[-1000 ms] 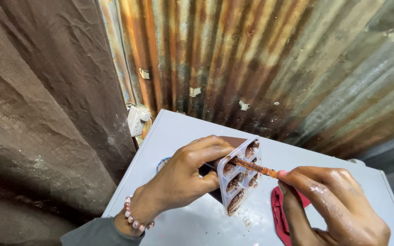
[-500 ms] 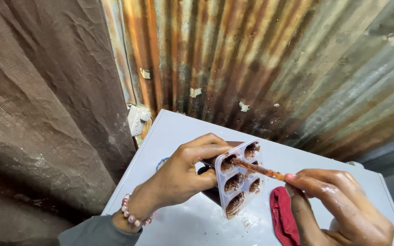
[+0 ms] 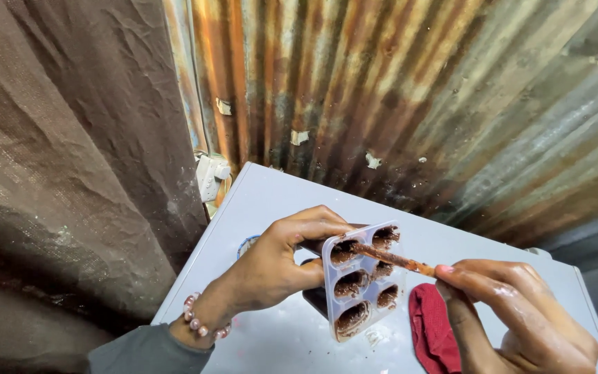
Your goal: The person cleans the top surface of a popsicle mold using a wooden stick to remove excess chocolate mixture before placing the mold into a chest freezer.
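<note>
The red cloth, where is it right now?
In the head view, the red cloth lies on the pale grey table, lower right, under the right hand and beside the clear plastic mould tray.

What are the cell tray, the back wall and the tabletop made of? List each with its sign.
Cell tray: seemingly thin clear plastic; translucent, glossy moulded cups.
Back wall: corrugated sheet metal; ridges, orange rust streaks.
Tabletop: smooth, pale grey-white, probably painted metal or laminate; cannot tell which.

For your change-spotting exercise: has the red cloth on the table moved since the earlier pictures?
Cannot tell. The red cloth lies by the right hand, below the clear mould tray, but the camera shifts and the hand covered part of it earlier.
</note>
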